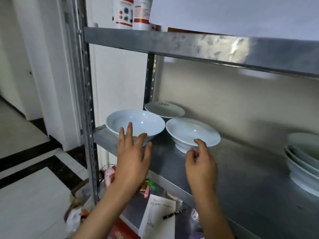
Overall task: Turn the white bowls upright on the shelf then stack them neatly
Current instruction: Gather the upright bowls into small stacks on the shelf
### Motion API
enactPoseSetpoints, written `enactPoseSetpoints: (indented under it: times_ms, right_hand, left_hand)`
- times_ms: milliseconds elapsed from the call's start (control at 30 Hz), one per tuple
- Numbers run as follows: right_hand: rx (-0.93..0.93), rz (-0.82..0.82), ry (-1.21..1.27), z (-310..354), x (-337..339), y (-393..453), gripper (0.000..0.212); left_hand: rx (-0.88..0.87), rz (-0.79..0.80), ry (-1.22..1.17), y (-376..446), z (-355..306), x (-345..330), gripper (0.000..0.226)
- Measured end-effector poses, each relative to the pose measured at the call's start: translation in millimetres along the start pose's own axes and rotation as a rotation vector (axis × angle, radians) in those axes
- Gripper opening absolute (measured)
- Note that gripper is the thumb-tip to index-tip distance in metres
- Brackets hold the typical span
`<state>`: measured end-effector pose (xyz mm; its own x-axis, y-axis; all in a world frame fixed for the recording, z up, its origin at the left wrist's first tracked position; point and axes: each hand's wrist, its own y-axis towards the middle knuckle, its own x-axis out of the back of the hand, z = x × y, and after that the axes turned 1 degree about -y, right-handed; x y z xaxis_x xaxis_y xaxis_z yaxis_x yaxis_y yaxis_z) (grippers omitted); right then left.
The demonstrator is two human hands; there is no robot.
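Note:
Three white bowls stand upright at the left end of a metal shelf. The left bowl is nearest the post, the right bowl sits beside it, and a third bowl stands behind them near the back wall. My left hand reaches with straight fingers over the near rim of the left bowl; whether it touches is unclear. In front of the right bowl, my right hand hovers with loosely curled fingers close to its near rim and foot, holding nothing.
A stack of white bowls stands at the shelf's right edge. The upper shelf hangs low overhead with cartons on it. A steel post bounds the left side. Papers, a pen and clutter lie on the shelf below.

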<state>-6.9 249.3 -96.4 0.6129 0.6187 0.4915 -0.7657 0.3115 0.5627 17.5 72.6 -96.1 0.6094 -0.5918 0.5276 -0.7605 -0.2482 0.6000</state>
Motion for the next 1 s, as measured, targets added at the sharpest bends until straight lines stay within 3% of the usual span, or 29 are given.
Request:
enactPoseSetpoints:
  times_ms: [167, 367, 733, 1000]
  right_hand:
    - [-0.019, 0.115, -0.05, -1, -3, -3, 0.042]
    - [-0.023, 0.2, 0.018, -8, 6, -7, 0.055]
    - [-0.053, 0.103, 0.128, -16, 3, -6, 0.045]
    - [-0.061, 0.041, 0.166, -17, -7, 5, 0.035]
  left_hand:
    - [-0.09, -0.015, 0.089, 8, 13, 1, 0.035]
    - [-0.027, -0.117, 0.031, 5, 33, 8, 0.029]
    - [0.232, -0.135, -0.222, 12, 27, 4, 0.035]
    - [0.147, -0.2, -0.4, 19, 40, -1, 0.035]
